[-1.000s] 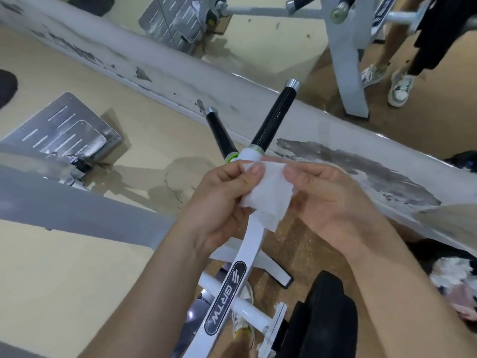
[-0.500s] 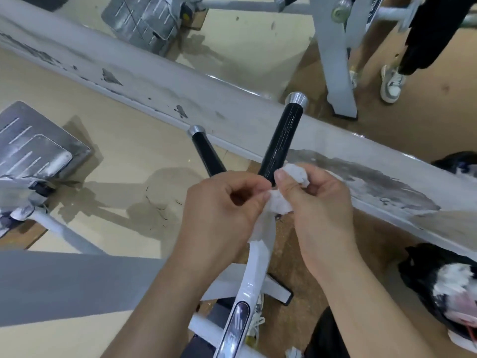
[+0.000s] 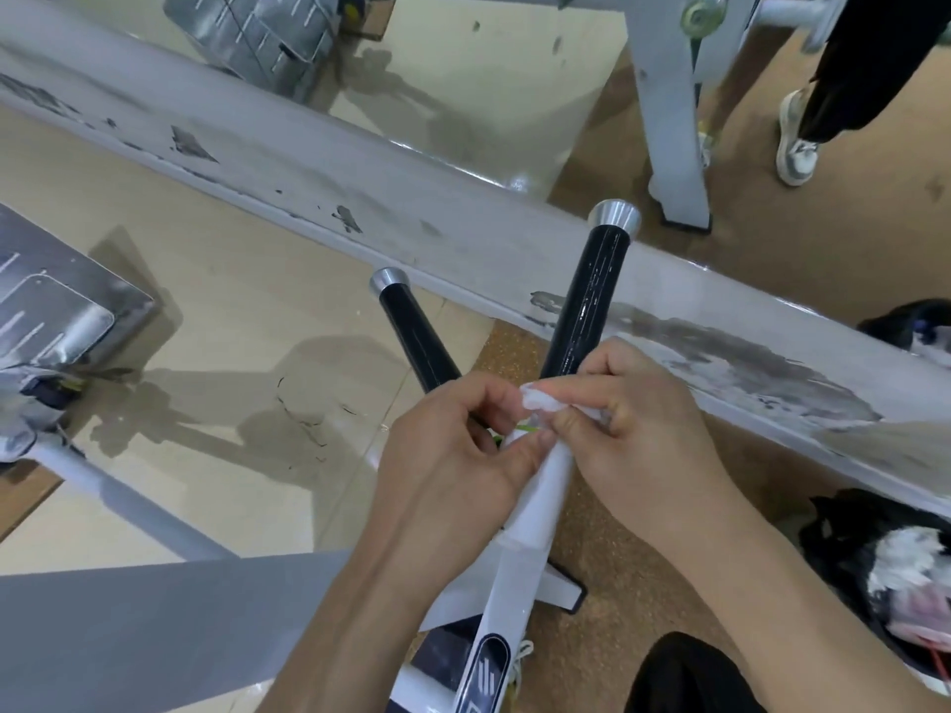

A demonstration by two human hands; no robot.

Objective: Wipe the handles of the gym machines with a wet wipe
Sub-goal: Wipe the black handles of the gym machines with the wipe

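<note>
Fingers (image 3: 566, 389) of both hands curled, tips drawn together on a crumpled white wet wipe (image 3: 540, 402). Right hand (image 3: 643, 445) pinching the bunched wad from above between forefinger and thumb; left hand (image 3: 453, 455) nipping its near edge, thumb laid against the white painted machine arm (image 3: 535, 506) just below. Keeps the wipe at the fork of that arm, touching the foot of the longer black handle with a silver end cap (image 3: 586, 306) and sitting just above a thin green ring (image 3: 527, 428). Leaves most of that handle's glossy grip bare above the hands. Shorter black handle with a silver cap (image 3: 417, 337) slanting off to the left, its lower end hidden behind the left hand, clear of the wipe. Behind both handles, a long grey-white beam with chipped paint (image 3: 463, 223) crossing from upper left to lower right. Ribbed metal foot plate (image 3: 62, 301) at the left edge on the pale beige floor (image 3: 231, 301); brown speckled flooring (image 3: 617, 584) under the machine arm. Black-and-white bundle (image 3: 900, 558) at the right edge, too blurred to tell what. White sneaker under a dark trouser leg (image 3: 797, 146) at top right.
</note>
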